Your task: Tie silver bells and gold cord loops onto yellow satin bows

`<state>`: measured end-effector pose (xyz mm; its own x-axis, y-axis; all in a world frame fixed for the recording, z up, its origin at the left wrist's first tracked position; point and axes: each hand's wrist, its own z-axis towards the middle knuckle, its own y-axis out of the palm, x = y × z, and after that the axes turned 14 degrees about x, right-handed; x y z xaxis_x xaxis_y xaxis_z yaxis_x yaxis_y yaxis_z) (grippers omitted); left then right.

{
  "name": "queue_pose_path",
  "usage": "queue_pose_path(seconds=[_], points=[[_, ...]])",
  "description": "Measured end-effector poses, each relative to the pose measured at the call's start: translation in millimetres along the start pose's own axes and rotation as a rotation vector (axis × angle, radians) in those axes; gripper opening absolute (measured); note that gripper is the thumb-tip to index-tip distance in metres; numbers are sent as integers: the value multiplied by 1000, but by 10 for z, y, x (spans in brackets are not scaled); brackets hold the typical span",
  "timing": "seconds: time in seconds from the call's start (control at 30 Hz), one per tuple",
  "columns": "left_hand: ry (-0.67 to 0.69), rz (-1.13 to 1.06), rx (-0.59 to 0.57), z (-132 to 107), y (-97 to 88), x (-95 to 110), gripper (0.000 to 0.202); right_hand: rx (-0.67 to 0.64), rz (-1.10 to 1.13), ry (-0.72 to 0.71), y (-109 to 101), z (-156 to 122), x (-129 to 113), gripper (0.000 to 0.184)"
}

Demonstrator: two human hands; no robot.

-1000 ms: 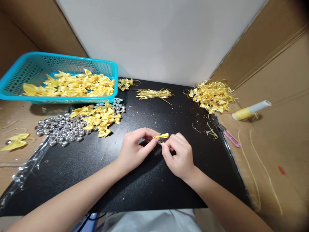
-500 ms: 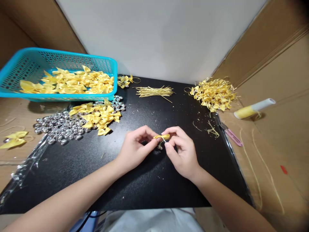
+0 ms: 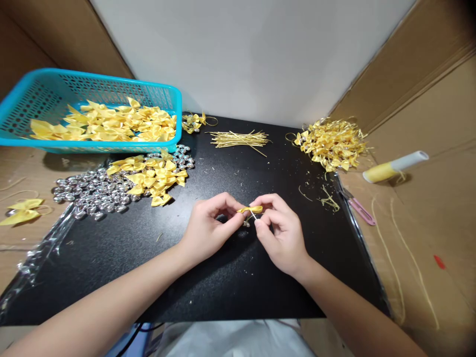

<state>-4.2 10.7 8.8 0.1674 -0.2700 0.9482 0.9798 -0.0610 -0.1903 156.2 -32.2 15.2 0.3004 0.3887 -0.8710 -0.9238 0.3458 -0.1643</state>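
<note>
A small yellow ribbon bow (image 3: 254, 209) is held above the middle of the black tabletop, between my two hands. My left hand (image 3: 213, 218) pinches its left end with thumb and fingers. The fingertips of my right hand (image 3: 280, 230) are at the bow's right end, with the thumb close beneath. A thin whitish stick-like piece (image 3: 253, 215) slants from the bow down to the right thumb; its exact kind is unclear. Just below the bow hangs a small silvery bell or bead (image 3: 246, 224), partly hidden by the fingers.
At left, a blue basket (image 3: 111, 145) holds yellow bows, with silver beads (image 3: 100, 191) and loose bows (image 3: 158, 178) before it. Gold cords (image 3: 238, 139) lie at the back. Finished-looking bows (image 3: 334, 144) are piled at right, near a pink-handled cutter (image 3: 362, 212) and a tube (image 3: 396, 167).
Both hands keep nearly the same grip on the bow. The whole view has shifted very slightly; nothing else visibly differs.
</note>
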Motion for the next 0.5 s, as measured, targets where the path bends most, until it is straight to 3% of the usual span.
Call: queue_pose_path(seconds=[0.3,0.5], points=[[96,47,16,1,-3,0,5,5,-14,-5,13,1,-3,25],[244,157,38,4,-11,13,6,-6,-24,13,17,-9,-6,24]])
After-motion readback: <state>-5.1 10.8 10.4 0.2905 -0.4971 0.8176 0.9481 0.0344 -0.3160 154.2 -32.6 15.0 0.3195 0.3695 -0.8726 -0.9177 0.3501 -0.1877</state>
